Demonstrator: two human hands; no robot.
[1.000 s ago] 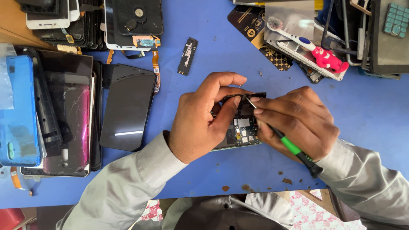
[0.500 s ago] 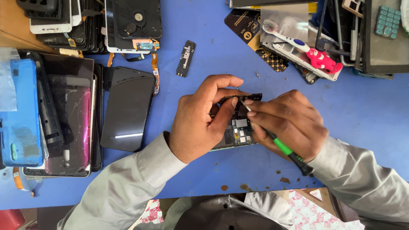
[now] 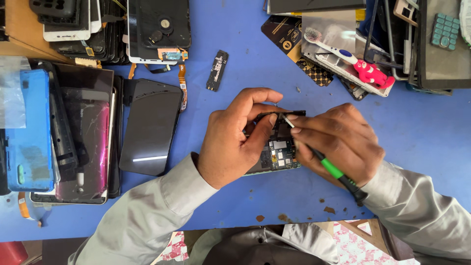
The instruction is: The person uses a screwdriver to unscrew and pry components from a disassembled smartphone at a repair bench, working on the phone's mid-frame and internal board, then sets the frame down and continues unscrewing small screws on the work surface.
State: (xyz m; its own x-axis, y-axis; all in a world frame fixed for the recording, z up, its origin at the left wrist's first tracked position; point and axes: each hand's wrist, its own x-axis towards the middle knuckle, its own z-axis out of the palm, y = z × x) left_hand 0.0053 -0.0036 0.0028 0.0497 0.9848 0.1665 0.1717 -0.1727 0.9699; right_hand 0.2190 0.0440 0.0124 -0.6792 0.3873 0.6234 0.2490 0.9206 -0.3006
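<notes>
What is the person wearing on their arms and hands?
Both arms wear long, shiny light-grey shirt sleeves that crease and end in cuffs at the wrists. The left sleeve and the right sleeve match. The left hand and right hand are bare: no gloves, rings or watch show.

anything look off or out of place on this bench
A toothbrush with a pink grip lies among the phone parts at upper right. Small brown flecks dot the blue table near the right hand. The opened phone shows bare circuitry.
</notes>
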